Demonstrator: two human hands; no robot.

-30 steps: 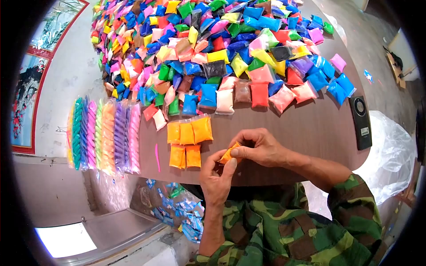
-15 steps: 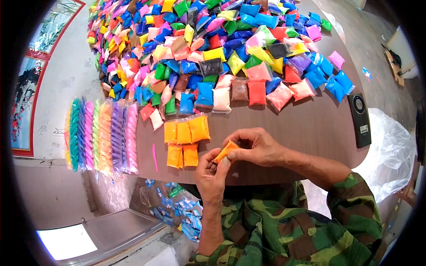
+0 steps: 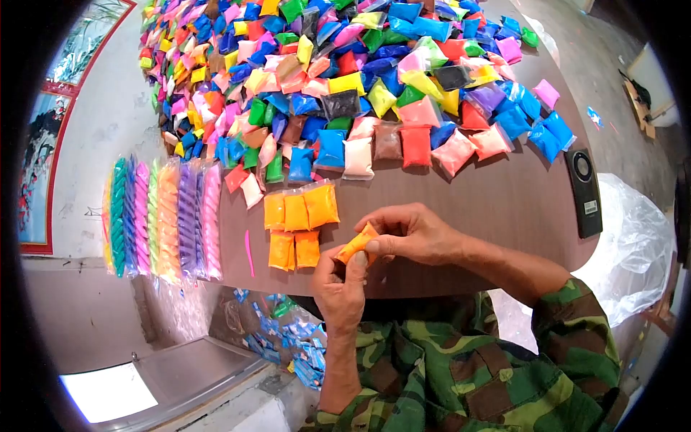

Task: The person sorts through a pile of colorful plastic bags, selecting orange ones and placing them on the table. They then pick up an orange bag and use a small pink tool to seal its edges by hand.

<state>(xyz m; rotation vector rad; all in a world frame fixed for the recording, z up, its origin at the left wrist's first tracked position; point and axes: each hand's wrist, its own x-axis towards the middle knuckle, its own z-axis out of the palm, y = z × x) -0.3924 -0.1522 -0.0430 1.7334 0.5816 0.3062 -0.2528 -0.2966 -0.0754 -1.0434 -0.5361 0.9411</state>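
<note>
Pile of bags far on my table, small bunch left of the one bag in my left hand and right hand, phone far right, strips past the left edge.

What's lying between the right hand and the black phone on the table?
Nothing: the head view shows only bare brown tabletop between the right hand, which pinches the orange packet, and the black phone.

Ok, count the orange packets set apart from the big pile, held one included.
6: three in a row, two just below, one packet between left hand and right hand. Stacked ones may hide.
</note>
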